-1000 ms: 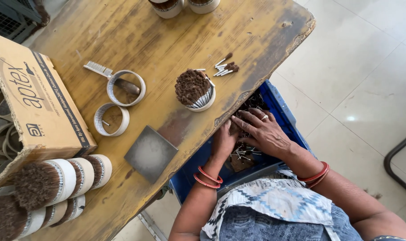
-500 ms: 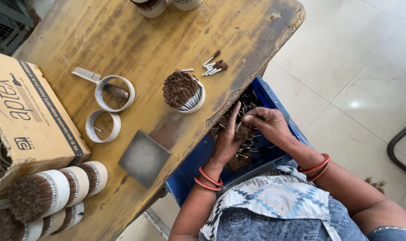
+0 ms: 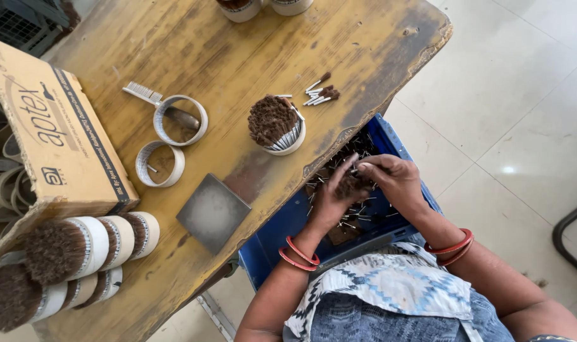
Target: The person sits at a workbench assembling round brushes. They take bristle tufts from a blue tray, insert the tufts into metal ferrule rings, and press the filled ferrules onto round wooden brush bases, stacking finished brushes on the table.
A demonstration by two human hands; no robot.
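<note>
Worn wooden table (image 3: pixel 193 44); pale tiled floor (image 3: pixel 516 95)

We observe both hands over the blue crate (image 3: pixel 390 142): left hand (image 3: pixel 331 201) and right hand (image 3: pixel 393 180) jointly pinch a brown bristle tuft (image 3: pixel 353 185) beside the wooden table (image 3: pixel 225 50).

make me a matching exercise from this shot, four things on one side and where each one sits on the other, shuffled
Things
1. cardboard box
2. blue crate
3. metal comb
4. grey square plate

Places
A. below the table edge, under both hands
B. near the table's front edge, beside the taped brush bundles
C. at the table's left edge
D. resting against the upper of two empty tape rings

Pairs: 1-C, 2-A, 3-D, 4-B

The left hand and right hand gather small bristle tufts over the crate.
</note>
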